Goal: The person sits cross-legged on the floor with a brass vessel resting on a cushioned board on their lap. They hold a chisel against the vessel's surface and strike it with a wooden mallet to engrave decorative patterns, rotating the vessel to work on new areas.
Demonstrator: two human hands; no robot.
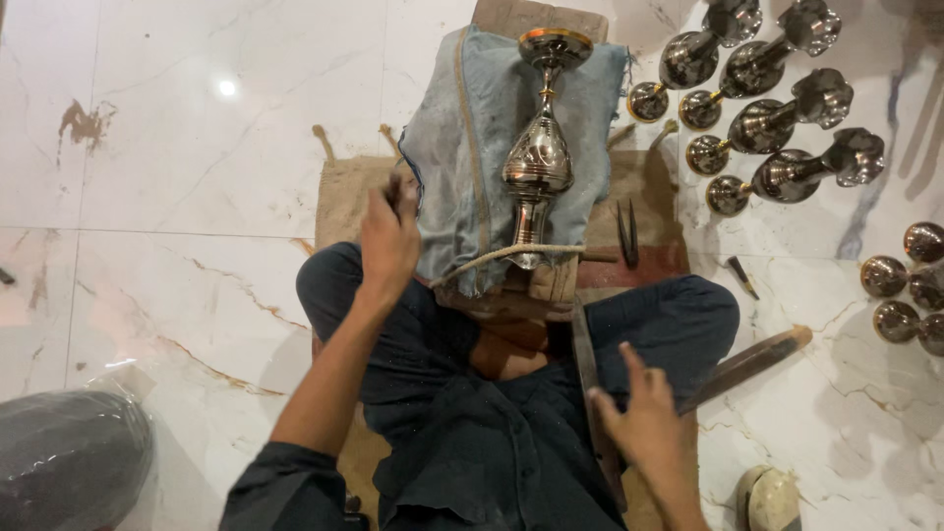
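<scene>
A tall silver metal vessel (538, 157) with a brass-rimmed base lies on a blue-grey cloth (462, 147) over a wooden block, held down by a rope (492, 258) across its neck. My left hand (388, 241) is closed on the cloth's left edge, beside the vessel. My right hand (639, 413) rests low by my right knee, fingers spread, touching a long flat dark tool (590, 393). I sit cross-legged in dark clothes on a burlap mat (344, 197).
Several similar metal vessels (767, 123) lie on the marble floor at upper right, and more round ones (905, 285) at the right edge. Two thin dark tools (626, 231) lie on the mat. A wooden stick (752, 362) lies right of my knee. A dark bundle in plastic (69, 457) sits lower left.
</scene>
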